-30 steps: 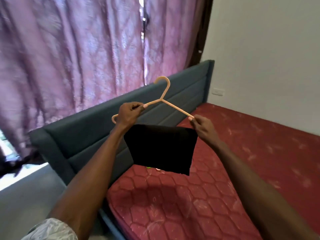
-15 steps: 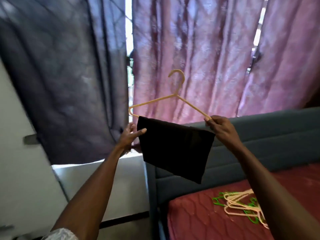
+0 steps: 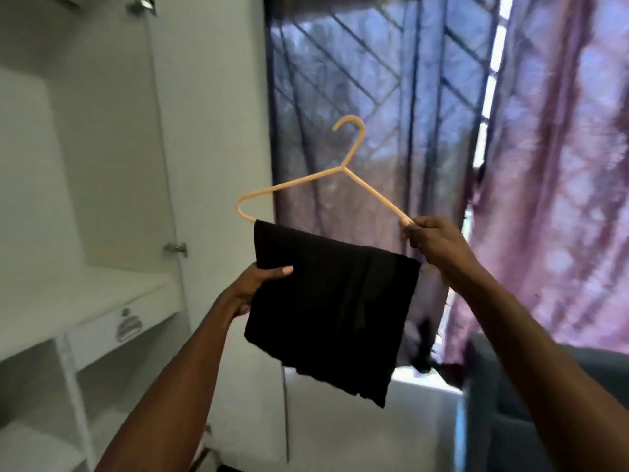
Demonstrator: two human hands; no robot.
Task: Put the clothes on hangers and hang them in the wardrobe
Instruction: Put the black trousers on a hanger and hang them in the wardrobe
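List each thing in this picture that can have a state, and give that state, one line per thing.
Hanger: held up, tilted, not yet hung.
Black garment: folded over the hanger's bar.
Left hand: grips the garment's left edge.
Right hand: pinches the hanger's right end.
Wardrobe: open, shelves showing.
Curtains: drawn, with a gap.

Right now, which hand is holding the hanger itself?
The right hand, pinching the peach hanger by its right end. The left hand grips only the black cloth draped over it.

Peach hanger [image 3: 343, 170], black garment [image 3: 333, 308]
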